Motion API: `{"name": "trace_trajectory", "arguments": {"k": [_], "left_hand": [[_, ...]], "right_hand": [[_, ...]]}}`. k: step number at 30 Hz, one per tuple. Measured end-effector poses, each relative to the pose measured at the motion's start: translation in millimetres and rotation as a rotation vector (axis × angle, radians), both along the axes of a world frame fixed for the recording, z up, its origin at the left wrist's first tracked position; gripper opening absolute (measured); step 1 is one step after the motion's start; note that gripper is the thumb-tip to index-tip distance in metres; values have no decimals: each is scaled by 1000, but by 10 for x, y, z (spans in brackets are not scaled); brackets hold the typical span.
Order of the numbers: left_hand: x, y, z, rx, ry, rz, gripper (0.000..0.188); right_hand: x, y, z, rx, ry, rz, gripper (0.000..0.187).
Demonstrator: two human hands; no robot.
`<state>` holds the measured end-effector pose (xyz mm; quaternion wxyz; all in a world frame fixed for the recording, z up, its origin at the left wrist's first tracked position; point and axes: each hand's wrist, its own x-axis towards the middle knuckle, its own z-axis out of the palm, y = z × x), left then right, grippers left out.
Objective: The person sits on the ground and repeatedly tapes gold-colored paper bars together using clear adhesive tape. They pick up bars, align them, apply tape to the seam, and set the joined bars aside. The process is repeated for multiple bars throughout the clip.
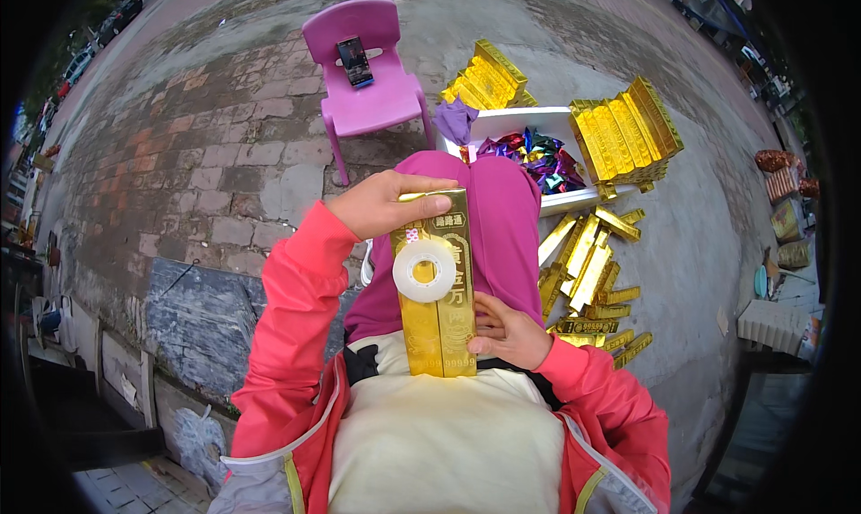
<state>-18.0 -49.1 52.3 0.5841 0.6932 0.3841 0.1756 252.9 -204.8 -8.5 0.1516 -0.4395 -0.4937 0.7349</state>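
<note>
A long gold bar-shaped paper box lies lengthwise over my lap. A seam runs down it, and I cannot tell whether it is one box or two side by side. On its upper half rests a roll of clear tape, with a small pink-and-white patterned piece at its top edge. My left hand grips the box's far end, thumb across the top face. Lower down, my right hand holds the right edge with curled fingers, partly hidden by the box.
A purple plastic chair holding a phone stands ahead. Right of my knees is a white foam box with colourful foil pieces. Gold box stacks sit around it. Loose gold boxes are strewn on the pavement.
</note>
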Motion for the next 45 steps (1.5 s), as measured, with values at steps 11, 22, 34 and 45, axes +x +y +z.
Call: {"name": "trace_trajectory", "arguments": {"k": [11, 22, 34, 45], "left_hand": [[18, -147, 105, 69, 23, 13, 49], [78, -137, 88, 135, 28, -18, 48], [56, -183, 99, 185, -6, 9, 57], [91, -196, 202, 101, -11, -21, 49]], "right_hand": [[-98, 81, 200, 438, -114, 44, 97], [-542, 316, 855, 1773, -524, 180, 51], [8, 814, 1408, 1407, -431, 104, 23], [175, 738, 955, 1364, -566, -103, 23]]}}
